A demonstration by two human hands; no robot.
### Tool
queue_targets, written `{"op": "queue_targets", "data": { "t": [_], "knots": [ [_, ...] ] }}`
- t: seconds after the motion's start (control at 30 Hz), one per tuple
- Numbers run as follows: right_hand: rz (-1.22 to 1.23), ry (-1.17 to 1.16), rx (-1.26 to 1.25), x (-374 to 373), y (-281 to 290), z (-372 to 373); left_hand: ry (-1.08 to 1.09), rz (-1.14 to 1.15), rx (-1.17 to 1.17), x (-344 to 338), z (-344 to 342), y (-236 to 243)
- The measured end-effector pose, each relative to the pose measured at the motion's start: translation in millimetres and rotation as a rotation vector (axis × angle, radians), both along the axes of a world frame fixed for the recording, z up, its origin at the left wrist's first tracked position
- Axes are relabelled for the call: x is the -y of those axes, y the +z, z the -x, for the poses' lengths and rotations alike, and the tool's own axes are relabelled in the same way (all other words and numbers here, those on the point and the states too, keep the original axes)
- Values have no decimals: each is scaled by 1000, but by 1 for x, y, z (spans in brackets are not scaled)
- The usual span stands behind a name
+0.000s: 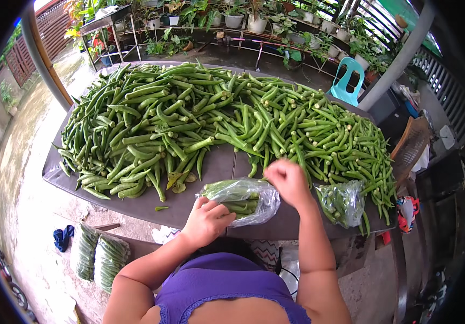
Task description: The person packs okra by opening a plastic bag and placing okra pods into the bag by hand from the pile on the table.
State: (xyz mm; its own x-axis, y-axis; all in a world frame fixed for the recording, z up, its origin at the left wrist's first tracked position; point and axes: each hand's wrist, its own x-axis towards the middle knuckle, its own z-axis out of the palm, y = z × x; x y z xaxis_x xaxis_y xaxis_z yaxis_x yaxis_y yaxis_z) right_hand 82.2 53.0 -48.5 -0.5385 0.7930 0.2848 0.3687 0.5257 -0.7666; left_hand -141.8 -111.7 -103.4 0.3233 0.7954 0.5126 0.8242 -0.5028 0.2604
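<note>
1. A dark counter (pixel 189 208) stands on a wet concrete floor under an open-sided roof; potted plants line racks beyond its far edge, and a turquoise plastic chair (pixel 348 81) sits past the far right corner.
2. A heap of okra (pixel 216 116) covers most of the counter, from the far edge nearly to the near one (far too many pods to count).
3. On the counter are two clear plastic bags with okra inside: the bag in hand (pixel 243 198) lies at the near edge, the second bag (pixel 342 202) near the near right corner.
4. Two more filled bags (pixel 98 254) lie on the floor below the near left corner.
5. The left hand (pixel 209 220) presses on the bag's left end, fingers curled over it.
6. The right hand (pixel 288 181) hovers by the bag's right end, fingers bunched; whether they pinch anything I cannot tell.
</note>
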Motion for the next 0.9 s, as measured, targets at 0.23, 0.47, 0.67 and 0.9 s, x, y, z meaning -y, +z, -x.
{"op": "queue_targets", "data": {
  "t": [0.23, 0.47, 0.67, 0.9],
  "knots": [
    [-476, -170, 416, -109, -50, 47, -24, -48, -38, -3, 7, 2],
    [57, -48, -277, -83, -26, 30, 258, -78, -78, 13, 6, -10],
    [227, 492, -9, 64, 41, 34, 290, -16, -118, 20, 11, -15],
    [-43, 190, 307, 60, 4, 22, 235, 243, 151, 9, 8, 48]
  ]
}}
